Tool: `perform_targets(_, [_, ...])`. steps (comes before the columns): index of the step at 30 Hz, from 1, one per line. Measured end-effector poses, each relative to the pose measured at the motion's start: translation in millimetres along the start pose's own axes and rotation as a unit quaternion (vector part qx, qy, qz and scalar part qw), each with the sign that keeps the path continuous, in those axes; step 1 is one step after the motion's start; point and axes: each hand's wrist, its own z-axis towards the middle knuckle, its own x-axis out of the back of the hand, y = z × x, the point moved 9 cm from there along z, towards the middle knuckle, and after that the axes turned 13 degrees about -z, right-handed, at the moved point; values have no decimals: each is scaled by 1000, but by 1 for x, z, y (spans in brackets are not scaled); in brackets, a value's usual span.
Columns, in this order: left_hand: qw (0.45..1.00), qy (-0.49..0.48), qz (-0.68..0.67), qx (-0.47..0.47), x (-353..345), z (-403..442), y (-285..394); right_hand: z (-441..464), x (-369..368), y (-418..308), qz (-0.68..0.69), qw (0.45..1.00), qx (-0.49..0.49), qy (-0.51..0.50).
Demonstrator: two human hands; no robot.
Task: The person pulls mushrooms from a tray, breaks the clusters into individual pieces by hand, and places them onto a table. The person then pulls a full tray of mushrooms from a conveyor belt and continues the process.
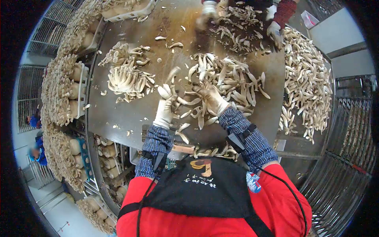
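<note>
My left hand [166, 107], in a pale glove with dirty fingertips, is closed around king oyster mushrooms [164, 92] whose stems stick out past the fingers. One blurred mushroom hangs just above it. Close by, my right hand [212, 96], its glove stained dark at the fingers, is curled at the left edge of a large mushroom pile [233, 79]. What its fingers pinch, if anything, is hidden. Left of my hands lies a clump of joined mushrooms [125, 80]. Loose mushrooms [182, 133] lie below and between my wrists.
Across the metal table [130, 31], another person's gloved hands [275, 33] work by dark scraps and small mushrooms [239, 29]. A heaped mushroom mass [306, 83] lies to the right. Crates of mushroom blocks [81, 89] line the left edge. Metal racks [353, 130] stand at right.
</note>
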Motion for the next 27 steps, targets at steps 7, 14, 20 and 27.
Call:
perform_targets(7, [792,172,553,-191,65,-24,36,-4,-44,42,-788,590,166,-53])
perform_targets(14, [691,23,685,-230,62,-75,-10,-35,-49,39,-769,577,276,-2])
perform_targets(20, [739,-37,621,-258,32,-42,-24,11,-43,77,-872,485,57,-48])
perform_targets(27, [764,-34,598,-239,8,3,36,-41,-34,9,-729,601,325,47])
